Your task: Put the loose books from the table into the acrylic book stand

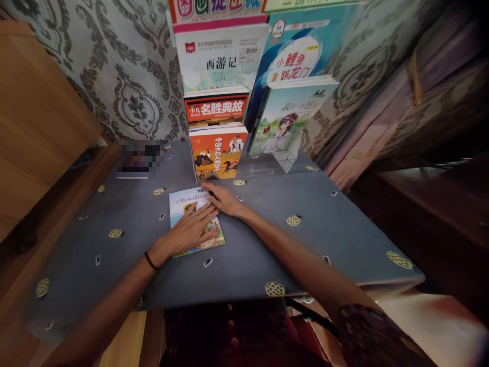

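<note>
A thin picture book [178, 211] with a pale blue cover lies flat on the cloth-covered table, close in front of the book rack. My left hand [193, 227], a dark band around its wrist, rests palm down across the middle of the cover with the fingers spread. At the book's upper right corner is my right hand [225, 200], its fingers stretched out over the edge and close to the left fingertips. Part of the cover picture is hidden under both hands.
Behind the book, a clear display rack [260, 165] holds several upright books, including an orange one [218, 153] and a green one [290, 120]. Another book [133, 176], blurred, lies at the back left. Wooden furniture [42, 117] borders the left side; patterned curtain [133, 97] hangs behind.
</note>
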Demonstrator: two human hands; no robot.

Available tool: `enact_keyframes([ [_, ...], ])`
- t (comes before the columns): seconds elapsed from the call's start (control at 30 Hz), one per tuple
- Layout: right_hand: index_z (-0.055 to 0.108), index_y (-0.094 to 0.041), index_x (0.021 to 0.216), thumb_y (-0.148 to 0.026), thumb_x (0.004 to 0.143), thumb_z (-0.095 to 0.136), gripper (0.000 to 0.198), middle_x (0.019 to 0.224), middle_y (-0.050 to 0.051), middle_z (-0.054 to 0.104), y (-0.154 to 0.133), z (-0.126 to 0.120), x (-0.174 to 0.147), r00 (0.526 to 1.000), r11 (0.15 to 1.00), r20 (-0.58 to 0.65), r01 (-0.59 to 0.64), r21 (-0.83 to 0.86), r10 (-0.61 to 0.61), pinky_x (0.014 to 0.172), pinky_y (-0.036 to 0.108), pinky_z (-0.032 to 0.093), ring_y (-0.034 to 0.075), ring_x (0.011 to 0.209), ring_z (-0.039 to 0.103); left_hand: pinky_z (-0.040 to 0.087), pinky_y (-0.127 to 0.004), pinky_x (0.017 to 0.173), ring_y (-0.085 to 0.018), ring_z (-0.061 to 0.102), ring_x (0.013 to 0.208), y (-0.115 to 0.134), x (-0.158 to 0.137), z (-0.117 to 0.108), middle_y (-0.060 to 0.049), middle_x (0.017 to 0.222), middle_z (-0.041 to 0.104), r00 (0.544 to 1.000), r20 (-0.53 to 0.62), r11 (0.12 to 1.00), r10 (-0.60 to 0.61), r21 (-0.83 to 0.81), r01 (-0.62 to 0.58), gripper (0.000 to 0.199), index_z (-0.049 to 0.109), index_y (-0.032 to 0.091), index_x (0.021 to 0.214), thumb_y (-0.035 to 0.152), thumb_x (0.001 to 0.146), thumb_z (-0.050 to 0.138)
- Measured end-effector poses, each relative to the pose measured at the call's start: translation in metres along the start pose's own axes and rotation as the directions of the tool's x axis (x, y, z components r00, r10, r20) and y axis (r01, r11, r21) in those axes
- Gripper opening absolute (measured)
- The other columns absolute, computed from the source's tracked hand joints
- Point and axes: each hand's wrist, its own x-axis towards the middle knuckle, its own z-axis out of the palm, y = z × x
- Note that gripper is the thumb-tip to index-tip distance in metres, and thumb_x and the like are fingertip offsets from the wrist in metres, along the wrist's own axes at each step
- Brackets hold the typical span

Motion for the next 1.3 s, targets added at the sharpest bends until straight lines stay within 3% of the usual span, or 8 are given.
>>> enact_keyframes([
  [0.17,0.044,-0.018,0.146,-0.028,0.1,0.038,0.047,0.143,0.01,0.058,0.004,0.003,0.001,1.0,0.999,0.006,0.0,-0.045,0.0,0.112,0.045,0.039,0.025,0.129,0.055,0.011,-0.053,0.124,-0.024,0.028,0.151,0.01,-0.007,0.001,-0.013,0.158,0.04,1.0,0.002,1.0,0.016,0.002,-0.016,0.059,0.034,0.021,0.153,0.052,0.103,0.033],
  [0.4,0.044,-0.019,0.146,-0.027,0.099,0.041,0.048,0.148,0.01,0.054,0.009,0.008,0.0,1.0,0.998,0.002,0.014,-0.065,-0.014,0.115,0.048,0.036,0.025,0.133,0.052,0.008,-0.052,0.126,-0.019,0.026,0.151,0.032,-0.024,0.008,-0.003,0.158,0.041,0.99,-0.023,0.99,0.137,-0.03,-0.138,0.05,0.032,0.033,0.153,0.044,0.104,0.036],
  [0.7,0.045,-0.021,0.147,-0.028,0.099,0.042,0.048,0.15,0.01,0.053,0.004,0.005,-0.003,1.0,0.997,0.011,-0.01,-0.072,0.011,0.117,0.05,0.034,0.025,0.139,0.047,0.003,-0.055,0.125,-0.021,0.023,0.153,0.044,-0.027,0.0,-0.004,0.161,0.036,0.984,0.094,0.988,0.151,0.013,-0.153,0.052,0.031,0.033,0.153,0.048,0.103,0.036],
  [0.9,0.046,-0.018,0.145,-0.027,0.099,0.042,0.047,0.149,0.012,0.053,0.0,0.005,-0.004,1.0,0.996,0.022,0.02,-0.086,-0.019,0.118,0.05,0.032,0.024,0.143,0.042,0.003,-0.052,0.125,-0.02,0.023,0.152,0.046,-0.034,0.002,-0.005,0.16,0.037,0.987,0.038,0.987,0.159,0.025,-0.16,0.053,0.033,0.03,0.153,0.05,0.103,0.034],
  [1.3,0.051,-0.012,0.142,-0.029,0.1,0.044,0.045,0.154,0.018,0.045,-0.029,0.008,-0.027,0.996,0.963,0.086,0.007,-0.268,0.017,0.119,0.054,0.029,0.028,0.148,0.033,0.006,-0.046,0.126,-0.02,0.023,0.152,0.039,-0.079,0.001,-0.008,0.163,0.03,0.998,-0.035,0.997,-0.056,0.06,0.058,0.071,0.007,0.026,0.16,0.056,0.102,0.033],
])
